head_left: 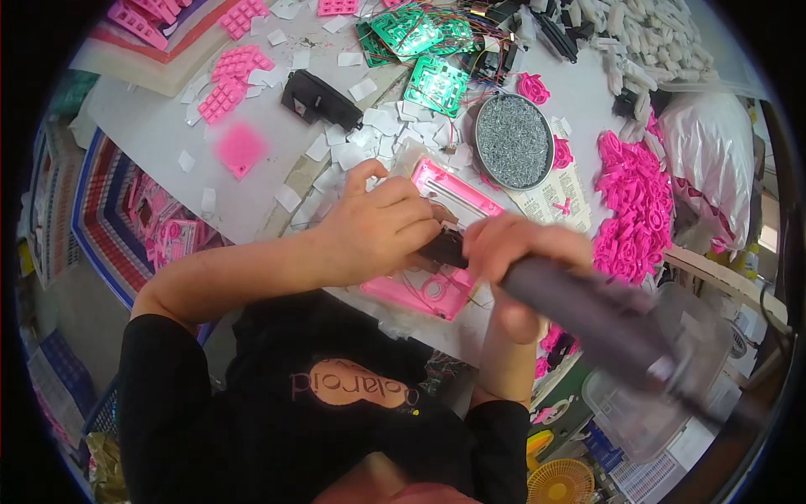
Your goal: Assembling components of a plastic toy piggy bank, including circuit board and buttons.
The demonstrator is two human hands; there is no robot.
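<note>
- While your right hand is wrapped around the dark power screwdriver, its tip is hidden; if it sits off-square, it could skid and scratch the pink case, which lies just to the near left of the round dish.
- Your left hand is curled over the case; I cannot tell whether it pinches or only presses the black part. Fingers so near the tool could get nicked.
- Should that hold be loose, the tool's twist could swing the case on the counter.
- A knock against the dish could spill its screws.
- Loose paper slips left of the dish could slide under the case and tilt it.
</note>
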